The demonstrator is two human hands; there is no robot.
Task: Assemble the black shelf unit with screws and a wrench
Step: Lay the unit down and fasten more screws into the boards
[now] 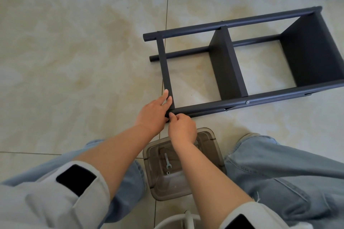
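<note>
I'm watching the black shelf unit (242,65) lying sideways on the floor, its near rail running rightward; left hand (152,111) is bracing the end panel with fingers straight, right hand (181,126) is pinching something unseen at the rail's end corner

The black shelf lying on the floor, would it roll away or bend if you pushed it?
The black shelf probably wouldn't roll: though its poles are round, flat panels join them into a boxy frame. It looks stiff, so it likely wouldn't bend. On the smooth floor tiles it may slide.

clear plastic bin (214,147) on beige tiled floor (74,52)
</note>
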